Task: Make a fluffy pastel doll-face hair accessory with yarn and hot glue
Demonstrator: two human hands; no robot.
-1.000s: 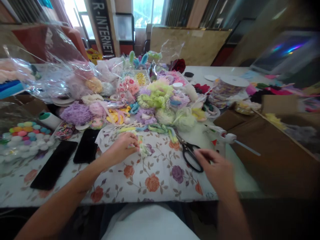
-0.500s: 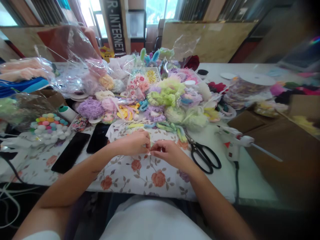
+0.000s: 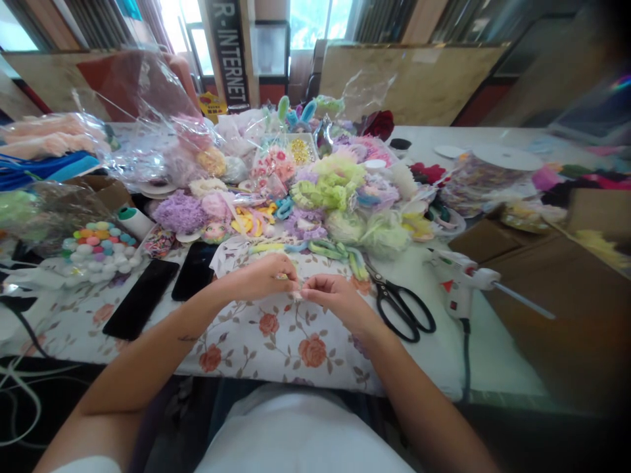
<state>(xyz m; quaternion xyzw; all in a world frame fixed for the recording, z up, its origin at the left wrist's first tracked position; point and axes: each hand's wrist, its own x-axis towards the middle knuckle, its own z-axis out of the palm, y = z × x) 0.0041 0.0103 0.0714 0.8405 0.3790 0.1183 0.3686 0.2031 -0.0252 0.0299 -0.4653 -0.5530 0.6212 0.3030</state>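
Note:
Over a white cloth with orange roses (image 3: 269, 355), my left hand (image 3: 271, 276) and my right hand (image 3: 328, 291) meet at their fingertips. Both are closed in a pinch around a small pale thing (image 3: 297, 295), too small to name. Just beyond the fingers lie green, yellow and blue fuzzy strips (image 3: 328, 249). Black-handled scissors (image 3: 401, 309) rest to the right of my right hand. Two black phones, one nearer (image 3: 140, 299) and one farther (image 3: 194, 269), lie left of my left hand.
A white glue gun (image 3: 461, 279) with a cord stands right of the scissors, beside a cardboard box (image 3: 557, 295). Behind the hands is a heap of yarn and trims (image 3: 340, 184). Colourful pompoms (image 3: 98, 249) and a thread cone (image 3: 134, 222) are at the left.
My fingertips have shifted slightly, and my right hand's fingers have moved up a little. More of the small pale thing shows between them.

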